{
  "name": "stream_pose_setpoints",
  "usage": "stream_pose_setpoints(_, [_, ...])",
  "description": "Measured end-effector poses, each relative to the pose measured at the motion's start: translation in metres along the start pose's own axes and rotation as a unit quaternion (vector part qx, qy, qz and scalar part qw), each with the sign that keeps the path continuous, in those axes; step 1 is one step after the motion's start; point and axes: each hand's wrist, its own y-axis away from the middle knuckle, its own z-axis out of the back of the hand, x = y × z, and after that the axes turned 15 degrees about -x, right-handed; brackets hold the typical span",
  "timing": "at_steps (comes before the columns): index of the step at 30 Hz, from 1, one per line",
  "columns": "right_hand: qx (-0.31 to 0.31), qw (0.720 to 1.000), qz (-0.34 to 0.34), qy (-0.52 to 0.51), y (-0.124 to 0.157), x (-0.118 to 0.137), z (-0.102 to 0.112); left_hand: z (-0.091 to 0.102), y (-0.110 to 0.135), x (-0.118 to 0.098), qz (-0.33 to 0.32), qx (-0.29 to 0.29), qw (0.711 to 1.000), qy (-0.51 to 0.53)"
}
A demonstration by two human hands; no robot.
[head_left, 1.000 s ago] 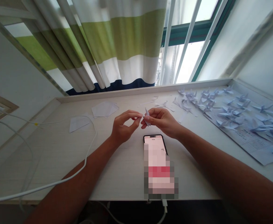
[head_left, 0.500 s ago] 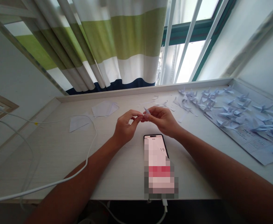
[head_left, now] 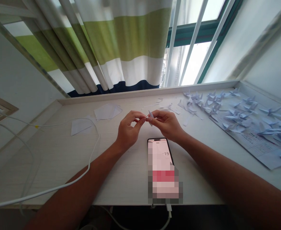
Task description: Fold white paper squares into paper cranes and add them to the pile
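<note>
A small folded white paper (head_left: 151, 114) is pinched between my two hands above the middle of the desk. My left hand (head_left: 130, 127) closes thumb and forefinger on its left end. The fingers of my right hand (head_left: 167, 124) are closed around its other side, with a pointed tip sticking up between them. Most of the folded shape is hidden by my fingertips. Just below the hands lies a phone (head_left: 161, 159) with its lit screen showing 19; part of it is blurred out.
Several folded paper cranes (head_left: 241, 118) crowd a printed sheet (head_left: 256, 150) on the right. Paper scraps (head_left: 188, 107) lie behind my right hand. Flat paper pieces (head_left: 108, 111) rest at the left. A white cable (head_left: 92, 153) loops over my left forearm.
My hands stay in nearly the same place. The pointed paper tip between the fingers has turned slightly and shows a little more.
</note>
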Motion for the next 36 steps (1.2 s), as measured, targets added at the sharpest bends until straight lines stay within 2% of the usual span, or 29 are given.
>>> stream_pose_setpoints(3, [-0.014,1.000,0.012,0.004,0.0012,0.0008,-0.0018,0.0000,-0.0008,0.0003,-0.002,-0.005,1.000,0.011])
stream_pose_setpoints(9, [-0.025,0.999,0.037,0.011,0.0029,0.0012,-0.0038,-0.0014,0.0002,0.0007,0.038,-0.011,0.999,0.035])
stream_pose_setpoints(13, [-0.035,0.998,0.049,0.024,0.0038,0.0023,-0.0045,-0.0013,-0.0002,-0.0004,0.013,-0.016,0.999,0.041])
stream_pose_setpoints(18, [-0.026,0.999,0.033,-0.003,0.0043,0.0025,-0.0055,-0.0001,-0.0002,-0.0026,-0.044,-0.010,0.998,0.035])
stream_pose_setpoints(20, [-0.020,0.999,0.022,-0.016,0.0041,0.0013,-0.0055,0.0004,0.0001,-0.0028,-0.030,-0.007,0.999,0.034])
stream_pose_setpoints(25, [-0.023,0.999,0.016,-0.018,0.0040,-0.0034,-0.0050,0.0027,-0.0015,-0.0020,0.057,0.021,0.998,0.018])
stream_pose_setpoints(36, [-0.035,0.996,0.063,0.043,0.0049,0.0008,-0.0037,0.0041,-0.0056,0.0036,0.085,0.046,0.995,0.033])
